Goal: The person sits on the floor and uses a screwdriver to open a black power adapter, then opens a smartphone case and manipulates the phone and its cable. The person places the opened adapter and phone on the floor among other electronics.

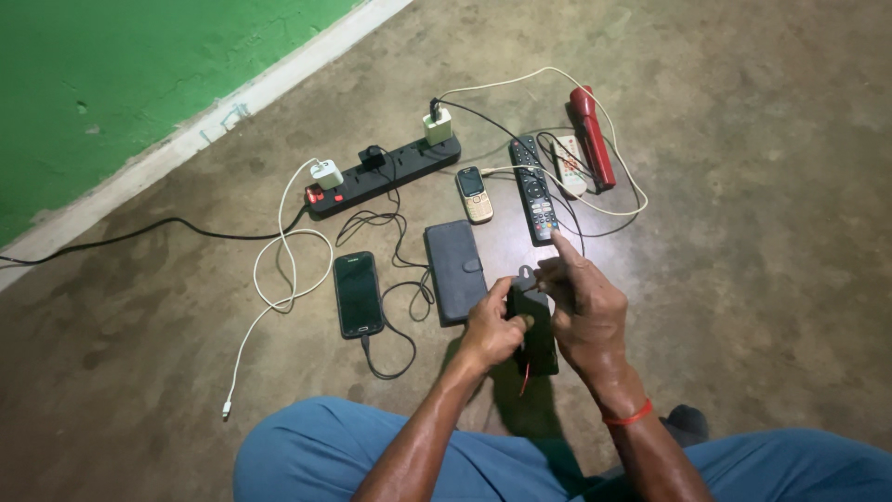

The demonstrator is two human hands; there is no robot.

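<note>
Both hands meet over the bare concrete floor [743, 186], just below and to the right of the black folding wallet-style phone case [454, 270]. The left hand [492, 327] has its fingers curled tightly around the near end of a small black box-shaped device [536, 349] with a thin red wire hanging from its lower edge. The right hand [585, 311] grips the same device from the right side, thumb and middle fingers pinched on its top, where a small grey plug or clip [526, 276] shows; the index finger sticks out straight.

Left of the phone case lies a black smartphone [358, 294], screen dark, with a black cable in its lower end. Above the case sits a long black power strip [383, 174] carrying two white chargers and a black plug. Right of the case, in order, lie a small gold keypad phone [474, 194], a black remote control [534, 190], a white remote control [569, 165] and a red torch [593, 136]. A loose white cable [269, 279] loops left of the smartphone.
</note>
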